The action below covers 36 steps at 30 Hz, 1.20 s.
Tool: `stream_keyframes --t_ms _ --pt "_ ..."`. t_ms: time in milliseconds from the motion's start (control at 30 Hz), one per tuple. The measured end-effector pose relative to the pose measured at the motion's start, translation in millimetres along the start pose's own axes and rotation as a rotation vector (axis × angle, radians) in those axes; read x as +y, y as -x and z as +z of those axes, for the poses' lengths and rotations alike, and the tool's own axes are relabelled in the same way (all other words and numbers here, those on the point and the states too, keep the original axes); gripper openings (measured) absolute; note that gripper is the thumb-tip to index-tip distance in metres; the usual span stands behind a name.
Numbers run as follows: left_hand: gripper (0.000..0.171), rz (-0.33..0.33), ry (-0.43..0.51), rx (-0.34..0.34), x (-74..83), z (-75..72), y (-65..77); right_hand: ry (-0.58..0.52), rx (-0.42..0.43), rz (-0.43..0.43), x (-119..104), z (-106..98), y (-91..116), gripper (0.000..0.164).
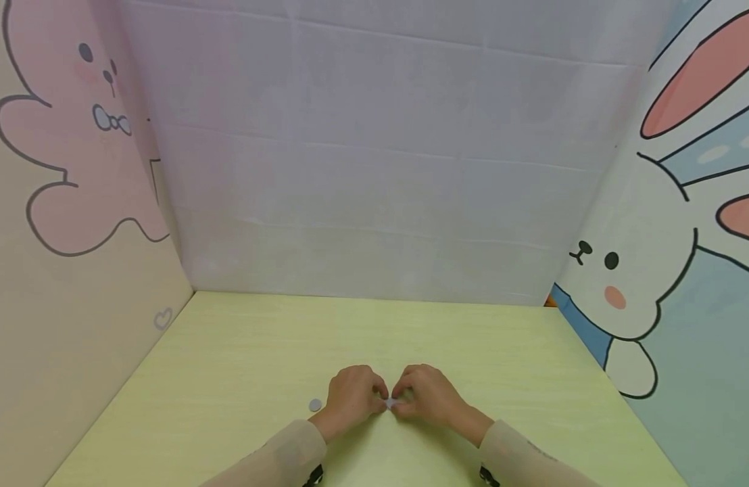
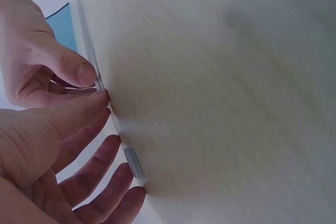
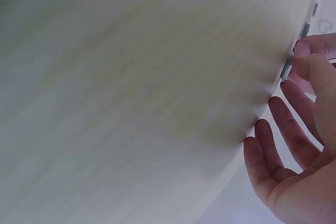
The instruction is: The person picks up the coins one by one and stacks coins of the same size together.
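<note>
Both hands meet low in the middle of the head view, fingertips close together at the tabletop. Between them is a small flat grey piece [image 1: 389,403], mostly covered by fingers. My left hand [image 1: 354,393] pinches it from the left, and my right hand [image 1: 430,396] pinches it from the right. A thin edge of the grey piece [image 3: 286,70] shows beside the right hand's fingertips in the right wrist view. Just left of the left hand lies a round grey disc [image 1: 315,405], flat on the table. The same disc [image 2: 134,162] appears near the left hand's outer fingers in the left wrist view.
The pale yellow-green table [image 1: 259,338] extends around the hands. A whitish cloth [image 1: 374,169] hangs behind it. Printed panels stand at both sides, a pink animal [image 1: 107,182] on the left and a white rabbit [image 1: 630,284] on the right.
</note>
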<state>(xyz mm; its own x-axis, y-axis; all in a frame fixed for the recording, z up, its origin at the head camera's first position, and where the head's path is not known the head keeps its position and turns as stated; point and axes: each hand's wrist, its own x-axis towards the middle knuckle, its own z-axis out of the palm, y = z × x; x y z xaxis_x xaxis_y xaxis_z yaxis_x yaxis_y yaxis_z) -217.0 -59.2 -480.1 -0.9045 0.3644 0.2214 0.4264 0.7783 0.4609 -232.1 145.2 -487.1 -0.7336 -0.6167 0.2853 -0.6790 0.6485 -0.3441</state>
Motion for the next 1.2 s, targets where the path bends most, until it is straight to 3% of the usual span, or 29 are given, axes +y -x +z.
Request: stream_keyframes --t_ms 1200 --pt "0.014 0.006 0.005 0.009 -1.2 0.4 0.6 -0.028 -0.019 0.032 1.2 -1.4 3.7 0.007"
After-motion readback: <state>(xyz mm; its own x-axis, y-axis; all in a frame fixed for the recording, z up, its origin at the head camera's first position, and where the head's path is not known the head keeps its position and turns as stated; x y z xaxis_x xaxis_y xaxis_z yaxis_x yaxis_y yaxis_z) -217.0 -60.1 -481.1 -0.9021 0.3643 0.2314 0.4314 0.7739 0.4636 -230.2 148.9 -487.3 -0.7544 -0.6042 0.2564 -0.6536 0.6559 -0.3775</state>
